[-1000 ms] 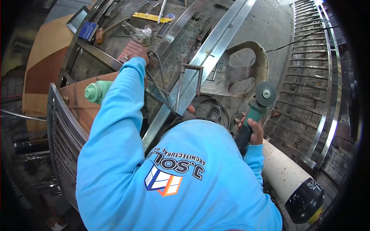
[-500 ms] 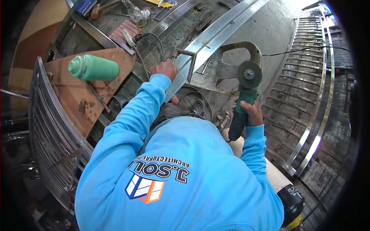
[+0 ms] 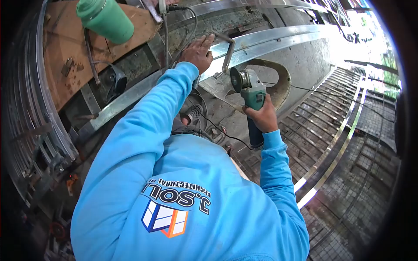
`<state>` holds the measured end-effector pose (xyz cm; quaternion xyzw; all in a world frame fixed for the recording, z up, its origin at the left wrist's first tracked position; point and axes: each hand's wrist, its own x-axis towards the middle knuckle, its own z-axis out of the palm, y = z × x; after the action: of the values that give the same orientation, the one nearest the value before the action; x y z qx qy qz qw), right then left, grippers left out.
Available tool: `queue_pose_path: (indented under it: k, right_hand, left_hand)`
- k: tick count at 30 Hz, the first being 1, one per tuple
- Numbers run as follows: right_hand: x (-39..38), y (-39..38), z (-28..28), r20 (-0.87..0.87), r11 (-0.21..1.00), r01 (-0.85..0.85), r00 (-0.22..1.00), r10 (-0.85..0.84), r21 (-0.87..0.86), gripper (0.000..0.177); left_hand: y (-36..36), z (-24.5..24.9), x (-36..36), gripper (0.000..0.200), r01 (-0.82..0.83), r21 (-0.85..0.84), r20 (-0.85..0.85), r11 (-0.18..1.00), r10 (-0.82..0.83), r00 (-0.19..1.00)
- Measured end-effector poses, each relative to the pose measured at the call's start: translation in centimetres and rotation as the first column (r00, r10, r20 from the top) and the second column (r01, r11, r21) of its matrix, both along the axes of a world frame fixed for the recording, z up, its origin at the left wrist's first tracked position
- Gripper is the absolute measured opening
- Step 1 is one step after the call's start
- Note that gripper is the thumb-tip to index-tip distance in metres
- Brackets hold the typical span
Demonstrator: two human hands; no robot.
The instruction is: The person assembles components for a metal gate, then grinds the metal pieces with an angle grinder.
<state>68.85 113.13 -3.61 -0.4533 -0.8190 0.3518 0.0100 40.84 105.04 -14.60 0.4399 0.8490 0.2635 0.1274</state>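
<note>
My right hand (image 3: 263, 115) is wrapped round the green body of an angle grinder (image 3: 254, 98), its disc turned toward the left. Beneath the grinder head runs long shiny metal tubing (image 3: 261, 45). My left hand (image 3: 198, 53) lies over the near end of that tubing, fingers stretched out and lying along it, thumb apart. Just right of those fingertips a bent metal bar (image 3: 229, 54), shaped like a clamp, crosses the tubing. The grinder disc is close to the lower end of this bar, with a small gap showing.
A green bottle (image 3: 109, 21) stands on a brown board (image 3: 56, 48) at upper left. Curved metal railings lie at the left (image 3: 28, 87) and right (image 3: 335, 113). A beige curved frame (image 3: 285, 82) sits behind the grinder. A black cord (image 3: 235, 138) trails below it.
The grinder has moved left toward the bent bar, and its disc has turned edge-on. My left hand's fingers have straightened out over the tubing. The view has swung to the right.
</note>
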Motion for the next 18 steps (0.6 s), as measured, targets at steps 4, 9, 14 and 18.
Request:
queue_pose_path:
  k: [4, 9, 14, 18]
  right_hand:
    - [-1.0, 0.3, -0.3, 0.061, 0.998, -0.056, 0.997, 0.056, 0.006, 0.063]
    - [-1.5, 0.0, -0.1, 0.108, 0.997, -0.059, 0.993, 0.053, 0.057, 0.062]
    - [-1.9, 0.2, -0.2, 0.159, 0.995, -0.076, 0.985, 0.065, 0.067, 0.061]
    - [-2.4, 0.2, -0.1, 0.173, 0.996, -0.061, 0.984, 0.05, 0.062, 0.062]
  left_hand:
    - [0.2, -2.0, 0.0, 0.067, 0.012, 0.141, -0.063, 0.99, -0.003, 0.998]
    - [-0.3, 1.4, -0.2, 0.067, 0.059, -0.073, 0.096, 0.996, -0.052, 0.994]
    - [-0.3, 0.1, -0.2, 0.066, 0.048, 0.004, 0.079, 0.999, -0.048, 0.996]
    - [-0.2, -0.2, -0.4, 0.065, 0.05, -0.001, 0.093, 0.999, -0.05, 0.994]
